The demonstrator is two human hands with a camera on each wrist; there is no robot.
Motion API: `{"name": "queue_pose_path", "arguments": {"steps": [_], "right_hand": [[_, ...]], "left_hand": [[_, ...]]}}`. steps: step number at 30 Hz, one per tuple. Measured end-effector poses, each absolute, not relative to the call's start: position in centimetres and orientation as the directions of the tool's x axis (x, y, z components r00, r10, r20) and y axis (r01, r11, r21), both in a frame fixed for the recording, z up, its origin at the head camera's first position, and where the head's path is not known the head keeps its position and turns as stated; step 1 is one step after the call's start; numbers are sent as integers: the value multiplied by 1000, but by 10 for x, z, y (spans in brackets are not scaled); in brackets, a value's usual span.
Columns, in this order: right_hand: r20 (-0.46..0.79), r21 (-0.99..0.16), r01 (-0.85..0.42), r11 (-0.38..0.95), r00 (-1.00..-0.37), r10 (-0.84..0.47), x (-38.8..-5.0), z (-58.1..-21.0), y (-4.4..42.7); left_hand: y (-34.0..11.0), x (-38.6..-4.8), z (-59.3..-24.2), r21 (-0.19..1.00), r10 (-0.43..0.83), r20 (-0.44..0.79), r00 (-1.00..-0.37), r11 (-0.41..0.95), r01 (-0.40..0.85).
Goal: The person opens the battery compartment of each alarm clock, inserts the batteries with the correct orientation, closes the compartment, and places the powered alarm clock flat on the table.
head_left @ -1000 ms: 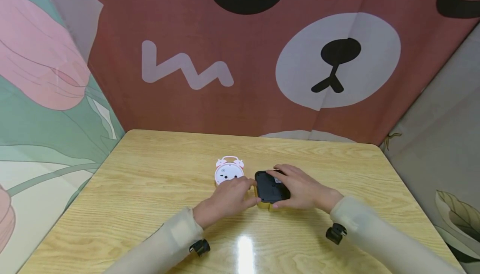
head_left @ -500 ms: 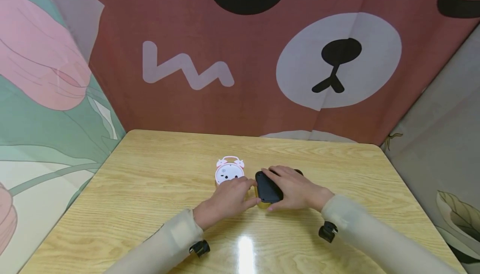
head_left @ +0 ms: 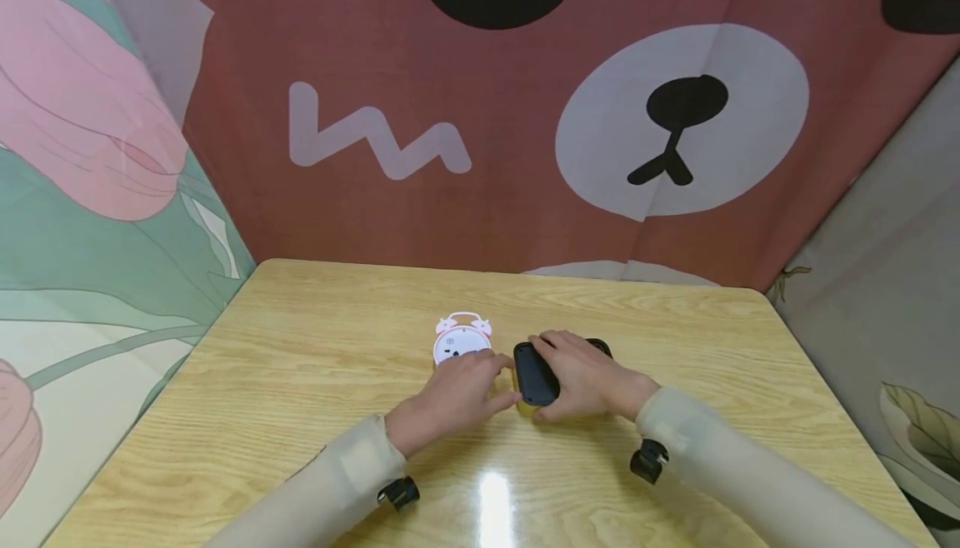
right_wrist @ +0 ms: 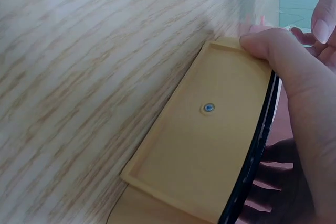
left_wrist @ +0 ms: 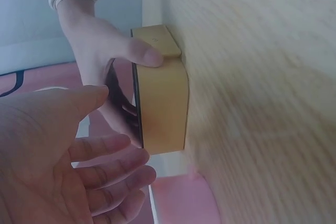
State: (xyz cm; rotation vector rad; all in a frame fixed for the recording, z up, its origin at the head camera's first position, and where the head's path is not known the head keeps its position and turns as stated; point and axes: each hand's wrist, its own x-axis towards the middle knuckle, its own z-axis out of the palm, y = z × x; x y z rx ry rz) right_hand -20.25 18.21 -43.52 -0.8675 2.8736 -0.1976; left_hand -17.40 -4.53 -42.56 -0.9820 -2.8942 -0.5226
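A yellow box-shaped object with a black top [head_left: 537, 375] stands on the table, its kind not clear from these views. My right hand [head_left: 588, 377] grips it from above. In the left wrist view, its thumb presses the near side of the yellow body [left_wrist: 164, 103], and the other fingers reach over the black face to the far side, partly hidden. My left hand [head_left: 459, 396] lies just left of the box with fingers loosely bent, holding nothing. Behind it sits a white and pink twin-bell alarm clock [head_left: 462, 338], its lower part covered by the left hand.
The light wooden table [head_left: 337, 323] reaches back to a reddish-brown cloth [head_left: 360, 215] with a bear's face on it. A patterned cloth [head_left: 97, 265] hangs at the left and a grey one [head_left: 885, 223] at the right. Light glares on the tabletop near the front.
My right hand has slid left over the black top, which now shows on both sides of the hand. The left hand, the box and the clock have hardly moved.
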Motion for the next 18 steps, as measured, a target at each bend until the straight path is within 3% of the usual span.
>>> {"name": "queue_pose_path", "arguments": {"steps": [18], "right_hand": [[3,-341,-502,795,-846,-533,-196,-421,188]], "left_hand": [[-50,-178,-408,311,554,194,-809,748,587]]}}
